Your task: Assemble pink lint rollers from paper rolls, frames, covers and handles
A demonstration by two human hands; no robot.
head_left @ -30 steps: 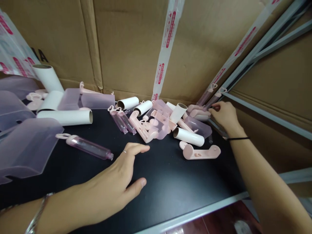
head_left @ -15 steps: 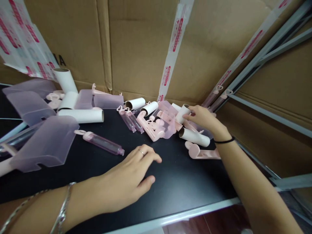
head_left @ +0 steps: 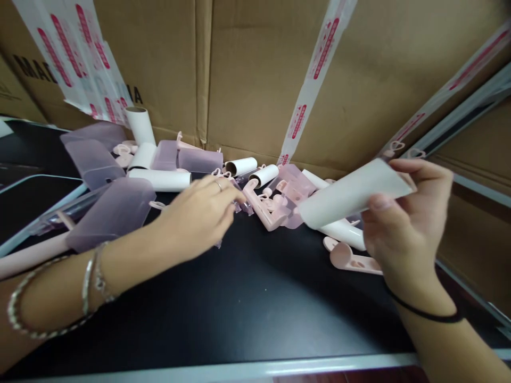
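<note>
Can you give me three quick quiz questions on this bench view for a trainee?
1. True or false: the right hand holds a white roll lifted off the black table.
2. What does the left hand reach over? A) a clear pink tube B) a cardboard box C) a metal bar
3. Name the flat pink part lying below the raised roll.

Key
1. True: its fingers wrap one end of the roll, which is off the table.
2. A: the clear pink tube shows at its fingertips; whether it is gripped cannot be told.
3. A pink handle, flat on the table beside another white roll.
</note>
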